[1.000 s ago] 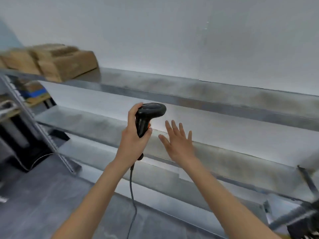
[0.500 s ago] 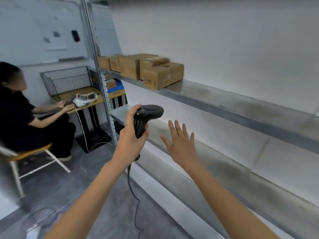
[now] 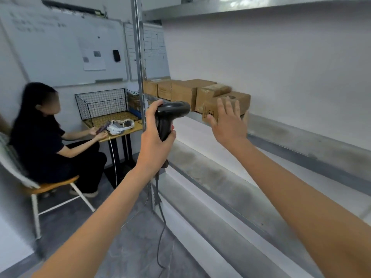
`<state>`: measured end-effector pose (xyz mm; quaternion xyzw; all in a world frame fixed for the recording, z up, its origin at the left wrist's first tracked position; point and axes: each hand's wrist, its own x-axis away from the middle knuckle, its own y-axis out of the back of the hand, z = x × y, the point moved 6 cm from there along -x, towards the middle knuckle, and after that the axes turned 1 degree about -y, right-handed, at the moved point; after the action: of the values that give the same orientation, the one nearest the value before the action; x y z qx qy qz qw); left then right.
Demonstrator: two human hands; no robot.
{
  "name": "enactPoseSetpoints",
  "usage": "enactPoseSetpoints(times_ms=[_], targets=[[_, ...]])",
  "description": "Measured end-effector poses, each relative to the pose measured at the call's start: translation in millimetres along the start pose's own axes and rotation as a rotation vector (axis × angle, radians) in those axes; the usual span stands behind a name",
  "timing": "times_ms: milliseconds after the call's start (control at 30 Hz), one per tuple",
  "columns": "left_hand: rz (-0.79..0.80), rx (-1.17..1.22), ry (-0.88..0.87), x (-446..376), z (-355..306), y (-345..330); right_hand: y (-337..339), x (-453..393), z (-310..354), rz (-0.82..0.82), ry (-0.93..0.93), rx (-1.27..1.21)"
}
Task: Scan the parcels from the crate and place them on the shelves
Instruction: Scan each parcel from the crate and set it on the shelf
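Scanner (image 3: 170, 115) sits upright in my left hand (image 3: 155, 145), fingers wrapped tight round its handle, its cable (image 3: 160, 227) hanging down toward the floor. My right hand (image 3: 228, 122) is spread wide and holding nothing, raised just in front of the nearest parcel (image 3: 224, 106). Parcels stand in a row at the left end of the metal shelf (image 3: 301, 135), by the upright post (image 3: 139, 63).
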<state>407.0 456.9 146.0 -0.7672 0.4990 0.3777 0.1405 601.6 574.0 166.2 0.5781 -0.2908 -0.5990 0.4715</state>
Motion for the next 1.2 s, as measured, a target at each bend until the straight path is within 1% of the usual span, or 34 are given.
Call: enactPoseSetpoints(times_ms=[167,333,433,600,667,767,800,900,967,1033,1133,1200], targets=[[-0.018,0.043,0.022,-18.0,18.2,-18.8,-6.3,-42.8,-5.1,0.063,-0.047,0.023],[0.014,0.058,0.025,-53.2,33.9,-44.4,-6.0,-95.5,-6.1,0.123,-0.078,0.099],[0.023,0.061,0.003,-75.4,44.8,-65.0,-2.7,-129.1,-11.0,0.132,-0.118,0.066],[0.032,0.083,0.002,-96.5,68.1,-98.4,-17.9,-168.4,-24.1,0.188,-0.271,0.049],[0.024,0.098,0.008,-100.7,79.3,-104.6,-31.1,-176.6,-32.1,0.238,-0.341,0.025],[0.008,0.112,0.024,-103.5,95.4,-107.0,-54.9,-179.1,-40.5,0.374,-0.44,-0.136],[0.006,0.118,0.03,-103.9,100.5,-107.4,-58.4,-181.2,-41.1,0.396,-0.45,-0.155],[0.023,0.149,0.054,-109.8,113.2,-111.0,-57.5,-199.5,-36.1,0.42,-0.405,-0.129],[0.035,0.166,0.065,-117.5,121.7,-113.8,-59.4,-210.3,-33.4,0.446,-0.444,-0.133],[0.044,0.191,0.068,-127.0,129.5,-116.1,-63.4,-214.3,-33.4,0.422,-0.512,-0.136],[0.064,0.23,0.054,-142.2,141.0,-120.7,-66.9,-209.6,-36.5,0.317,-0.582,-0.14],[0.09,0.249,0.025,-149.7,148.0,-125.4,-66.8,-207.1,-39.9,0.242,-0.592,-0.121]])
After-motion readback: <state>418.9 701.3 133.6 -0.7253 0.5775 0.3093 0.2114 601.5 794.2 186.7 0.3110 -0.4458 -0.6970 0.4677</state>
